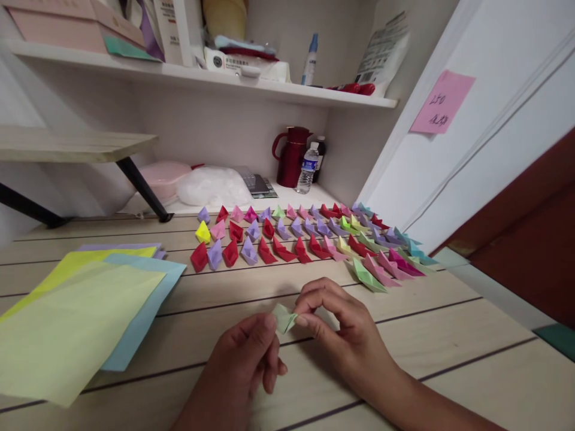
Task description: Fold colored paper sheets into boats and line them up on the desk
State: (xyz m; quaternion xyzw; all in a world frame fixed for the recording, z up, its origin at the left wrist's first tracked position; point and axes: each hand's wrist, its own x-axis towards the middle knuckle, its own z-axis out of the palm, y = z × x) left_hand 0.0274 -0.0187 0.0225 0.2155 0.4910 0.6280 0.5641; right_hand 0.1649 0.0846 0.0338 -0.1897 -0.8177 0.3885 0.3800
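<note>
Both hands pinch a small, pale green folded paper piece point(284, 318) just above the wooden table point(426, 347). My left hand point(245, 365) grips its left side with thumb and fingers closed. My right hand point(335, 326) pinches its right edge with the fingertips. Beyond the hands, several small folded paper boats point(287, 239) in red, purple, pink, yellow and green stand in rows across the table.
A stack of flat coloured paper sheets point(76, 317), light green on top, lies at the left. At the back stand a dark red jug point(291, 155), a water bottle point(308, 169) and a white bag point(213, 187). A white panel with a pink note point(442, 102) rises at the right.
</note>
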